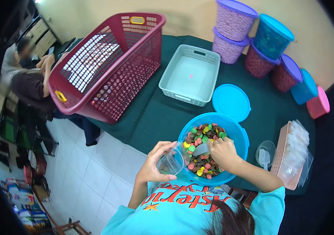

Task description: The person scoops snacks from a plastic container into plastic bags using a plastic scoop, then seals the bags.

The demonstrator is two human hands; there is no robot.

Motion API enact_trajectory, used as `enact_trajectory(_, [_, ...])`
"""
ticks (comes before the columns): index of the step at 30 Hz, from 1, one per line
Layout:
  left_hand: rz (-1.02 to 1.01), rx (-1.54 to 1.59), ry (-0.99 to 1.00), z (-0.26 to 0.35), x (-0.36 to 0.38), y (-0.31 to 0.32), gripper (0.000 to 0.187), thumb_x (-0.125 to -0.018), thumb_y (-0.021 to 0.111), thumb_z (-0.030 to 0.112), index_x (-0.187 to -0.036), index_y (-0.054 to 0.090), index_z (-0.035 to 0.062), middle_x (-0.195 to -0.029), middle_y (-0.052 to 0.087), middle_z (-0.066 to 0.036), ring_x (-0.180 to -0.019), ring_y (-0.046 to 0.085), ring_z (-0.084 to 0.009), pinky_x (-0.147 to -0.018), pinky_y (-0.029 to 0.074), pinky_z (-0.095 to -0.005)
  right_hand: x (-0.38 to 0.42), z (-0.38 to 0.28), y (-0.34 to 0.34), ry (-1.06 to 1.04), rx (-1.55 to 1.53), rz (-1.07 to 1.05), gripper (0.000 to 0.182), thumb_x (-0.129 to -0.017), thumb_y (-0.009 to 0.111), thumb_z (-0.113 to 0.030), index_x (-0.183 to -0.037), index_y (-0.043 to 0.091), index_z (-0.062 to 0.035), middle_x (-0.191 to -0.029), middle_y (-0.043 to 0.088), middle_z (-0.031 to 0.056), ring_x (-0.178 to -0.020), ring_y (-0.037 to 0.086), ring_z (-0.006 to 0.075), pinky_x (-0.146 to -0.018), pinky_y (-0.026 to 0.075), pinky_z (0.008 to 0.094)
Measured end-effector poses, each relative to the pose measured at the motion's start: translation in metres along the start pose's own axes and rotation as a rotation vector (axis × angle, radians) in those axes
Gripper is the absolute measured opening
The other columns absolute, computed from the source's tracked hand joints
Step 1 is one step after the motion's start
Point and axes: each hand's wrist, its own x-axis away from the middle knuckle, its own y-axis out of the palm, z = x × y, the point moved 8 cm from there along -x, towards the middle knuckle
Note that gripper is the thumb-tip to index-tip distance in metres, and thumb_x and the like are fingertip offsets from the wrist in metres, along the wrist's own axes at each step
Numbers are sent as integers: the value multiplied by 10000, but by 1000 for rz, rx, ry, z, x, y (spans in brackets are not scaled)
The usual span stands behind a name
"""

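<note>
My left hand (154, 161) is wrapped round a clear plastic cup (171, 163), tilted beside the rim of a blue tub (242, 145); a few pieces show near the cup's bottom. The tub holds many small round pieces (211, 161) in brown, pink, green and yellow. Over the tub, my right hand (222, 152) grips a pale translucent scoop (201, 149), whose end is near the cup's mouth. A round blue lid (231, 102) lies on the green cloth behind the tub.
A large maroon basket (143, 58) and a pale grey tray (167, 84) stand behind. Lidded tubs (235, 23) line the wall. At right are a clear cup with a spoon (265, 154) and a pink tray (280, 150) of plastic bags. Two people (29, 84) are at far left.
</note>
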Motion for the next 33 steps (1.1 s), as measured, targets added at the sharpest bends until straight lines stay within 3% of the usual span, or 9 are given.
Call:
enact_trajectory(3, [50,72,-46,-2,13,5,884,-488,766,336,-1209,396,-16,-1125,377,-116,-1067,400,-233,-887,350,-370,0,3,10,-50,-72,-34,136,-655,559,-118,-754,544,-27,-585,578,81,-597,594,176,-506,427,290])
enact_trajectory(9, [127,79,-45,2,29,15,871,-497,765,318,-1211,395,-16,-1126,369,-113,-1071,390,-229,-891,343,-372,-12,19,32,-129,-443,-424,196,-772,530,-203,-854,581,-32,-610,581,131,-587,590,292,-530,461,408])
enact_trajectory(13, [179,72,-39,6,37,17,870,-502,768,307,-1214,390,-19,-1126,370,-108,-1066,391,-228,-894,342,-366,-10,12,25,-148,-286,-220,194,-748,568,-246,-843,591,-79,-605,583,100,-586,584,266,-545,431,389])
enact_trajectory(15, [196,63,-41,6,41,19,869,-502,770,308,-1212,392,-21,-1125,370,-109,-1064,394,-228,-892,345,-365,-8,6,-2,-333,-189,139,173,-732,584,-233,-816,596,-83,-570,567,88,-547,560,249,-614,387,355])
enact_trajectory(19, [240,73,-24,4,45,17,864,-505,772,316,-1204,397,-26,-1127,371,-113,-1057,404,-227,-880,357,-364,-13,5,-8,-388,-232,191,171,-751,552,-239,-788,606,-81,-584,566,89,-557,546,242,-662,345,344])
enact_trajectory(22, [258,60,-9,9,44,14,864,-505,769,328,-1201,401,-28,-1120,377,-115,-1056,406,-226,-873,363,-363,-11,9,47,-235,-288,-624,249,-796,459,-264,-744,614,-77,-663,587,108,-654,562,250,-663,352,380])
enact_trajectory(29, [237,76,23,14,37,7,824,-539,762,315,-1212,401,6,-1115,385,-105,-1017,452,-221,-903,365,-359,-6,9,39,-297,-375,-557,248,-801,459,-272,-825,639,-102,-691,597,103,-636,542,252,-705,326,360])
enact_trajectory(31, [228,69,34,13,33,5,828,-536,761,326,-1210,404,6,-1114,387,-106,-1015,453,-222,-898,369,-360,-11,8,34,-389,-488,-324,265,-802,438,-266,-847,652,-118,-674,587,120,-666,555,260,-689,312,359])
enact_trajectory(33, [214,64,46,12,28,1,832,-533,760,338,-1209,406,6,-1113,389,-107,-1013,454,-223,-893,372,-362,-9,9,39,-341,-429,-464,264,-806,440,-270,-851,646,-111,-698,594,110,-698,547,246,-703,311,358])
